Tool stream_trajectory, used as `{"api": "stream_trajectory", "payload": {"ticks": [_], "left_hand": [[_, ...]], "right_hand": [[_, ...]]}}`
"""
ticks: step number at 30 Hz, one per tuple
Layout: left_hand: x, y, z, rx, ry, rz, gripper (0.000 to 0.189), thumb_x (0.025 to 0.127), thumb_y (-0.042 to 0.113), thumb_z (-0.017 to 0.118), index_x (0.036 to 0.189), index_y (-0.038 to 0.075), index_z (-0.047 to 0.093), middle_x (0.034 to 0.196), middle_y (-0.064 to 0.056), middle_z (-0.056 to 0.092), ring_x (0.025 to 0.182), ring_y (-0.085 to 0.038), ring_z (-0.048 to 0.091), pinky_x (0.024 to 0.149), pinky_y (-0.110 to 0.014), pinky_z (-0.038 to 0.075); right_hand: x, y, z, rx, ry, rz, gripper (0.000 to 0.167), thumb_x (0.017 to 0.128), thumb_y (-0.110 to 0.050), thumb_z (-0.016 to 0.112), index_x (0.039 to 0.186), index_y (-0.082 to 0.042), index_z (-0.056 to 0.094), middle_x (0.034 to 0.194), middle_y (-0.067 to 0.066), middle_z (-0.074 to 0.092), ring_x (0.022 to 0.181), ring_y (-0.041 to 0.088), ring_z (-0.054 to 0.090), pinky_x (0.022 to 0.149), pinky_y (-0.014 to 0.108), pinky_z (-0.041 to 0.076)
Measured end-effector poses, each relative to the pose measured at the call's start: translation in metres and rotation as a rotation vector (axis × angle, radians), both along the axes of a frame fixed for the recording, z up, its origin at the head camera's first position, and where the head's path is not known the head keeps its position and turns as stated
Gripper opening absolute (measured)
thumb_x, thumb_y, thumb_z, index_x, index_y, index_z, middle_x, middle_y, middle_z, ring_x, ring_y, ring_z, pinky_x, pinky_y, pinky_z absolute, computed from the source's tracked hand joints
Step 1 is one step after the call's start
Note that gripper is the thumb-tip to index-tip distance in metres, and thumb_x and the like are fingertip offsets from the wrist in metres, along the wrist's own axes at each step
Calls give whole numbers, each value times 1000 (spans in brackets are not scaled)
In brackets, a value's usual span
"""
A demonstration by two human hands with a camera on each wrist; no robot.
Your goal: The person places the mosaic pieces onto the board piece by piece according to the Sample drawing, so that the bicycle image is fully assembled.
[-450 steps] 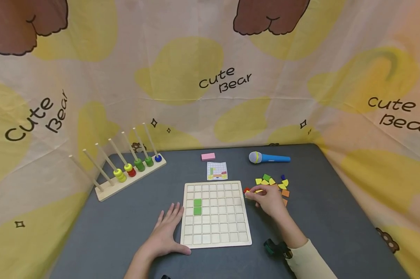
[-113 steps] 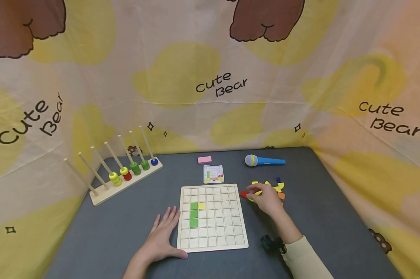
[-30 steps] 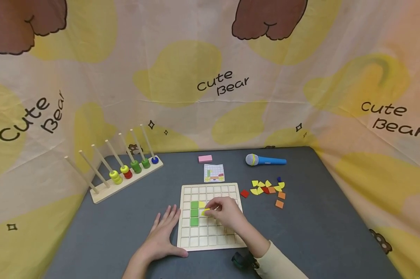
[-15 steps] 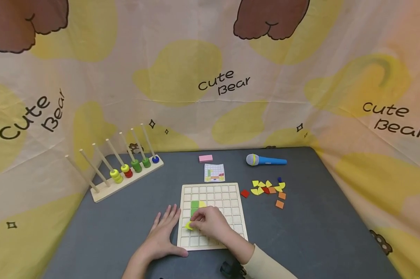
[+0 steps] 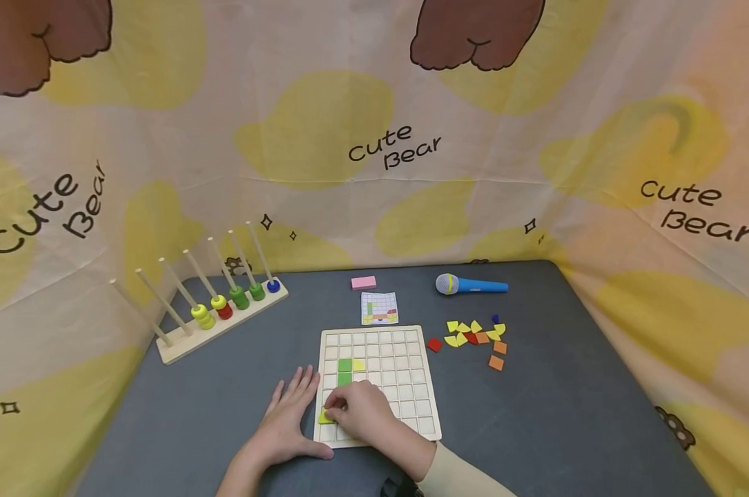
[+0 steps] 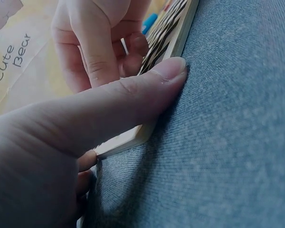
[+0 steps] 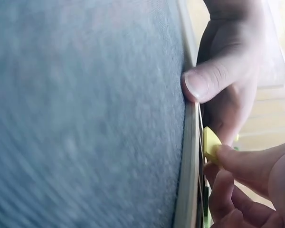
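Observation:
My right hand (image 5: 363, 413) pinches a yellow quarter-round tile (image 7: 211, 144) between thumb and fingers, over the lower left squares of the wooden grid board (image 5: 406, 376). In the head view that tile shows at the board's left column, one row above the bottom. My left hand (image 5: 285, 421) rests at the board's left side with fingers spread and straight, its thumb (image 6: 168, 71) on the near corner edge. Green square tiles (image 5: 345, 365) sit in the second column, the lower part hidden by my right hand. Beside the top one lies another yellow quarter-round tile (image 5: 358, 365).
Loose yellow, red, orange and blue tiles (image 5: 482, 337) lie right of the board. Behind it are a printed pattern card (image 5: 379, 308), a pink block (image 5: 364, 283) and a blue toy microphone (image 5: 481, 286). A peg rack with coloured rings (image 5: 225, 324) stands at left.
Since earlier, a third green tile and a yellow one have come onto the board. My right hand took another yellow tile from the pile and moved it to the lower left squares.

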State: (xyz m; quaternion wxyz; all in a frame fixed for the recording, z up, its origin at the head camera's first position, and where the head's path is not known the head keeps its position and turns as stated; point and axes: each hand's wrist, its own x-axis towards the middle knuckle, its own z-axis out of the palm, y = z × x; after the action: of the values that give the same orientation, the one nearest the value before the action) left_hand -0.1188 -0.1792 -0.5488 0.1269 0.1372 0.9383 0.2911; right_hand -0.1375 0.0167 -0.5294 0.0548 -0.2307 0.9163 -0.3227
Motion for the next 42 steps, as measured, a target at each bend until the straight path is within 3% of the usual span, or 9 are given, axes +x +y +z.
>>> {"api": "stream_trajectory", "payload": {"ticks": [6,14,24,33,38,42], "left_hand": [[0,-1,-1,1,7,-4,142,51,71,88,161,11,23,170,-9,10,158,-31,3,123,-58,-3],[-1,-2,-3,-7,14,-4,142,51,73,87,161,11,24,170,-8,11,158,-30,3,123,-57,-3],[1,-1,-1,-6,4,1,142,51,72,88,162,12,23,170,-7,10,158,-30,2,123,-58,-3],[1,-1,-1,-9,7,8,142,50,71,88,161,11,24,170,-8,11,158,-30,3,123,-58,-2],[1,-1,-1,-18,-2,13,142,50,72,88,161,11,24,170,-8,11,158,-30,3,123,-59,-3],[1,0,0,-17,-5,17,141,51,71,89,161,11,24,170,-9,11,158,-31,3,123,-59,-3]], "right_hand": [[1,0,0,59,36,15,10,85,-26,81,94,-24,83,82,-13,64,69,-2,55,55,18,40],[1,-1,2,100,32,25,12,86,-26,79,98,-23,82,66,-16,59,57,-3,46,47,20,36],[3,0,5,116,51,74,14,85,-25,80,98,-30,83,89,-13,73,75,-1,62,54,19,42],[-1,6,12,163,11,137,16,86,-25,80,101,-29,83,94,-15,74,80,-2,60,57,19,42],[0,8,11,154,3,157,22,86,-23,79,107,-29,81,92,-16,73,77,-4,58,57,19,42],[-2,16,14,111,-16,124,21,87,-22,79,106,-29,81,80,-19,68,69,-6,54,56,18,42]]}}
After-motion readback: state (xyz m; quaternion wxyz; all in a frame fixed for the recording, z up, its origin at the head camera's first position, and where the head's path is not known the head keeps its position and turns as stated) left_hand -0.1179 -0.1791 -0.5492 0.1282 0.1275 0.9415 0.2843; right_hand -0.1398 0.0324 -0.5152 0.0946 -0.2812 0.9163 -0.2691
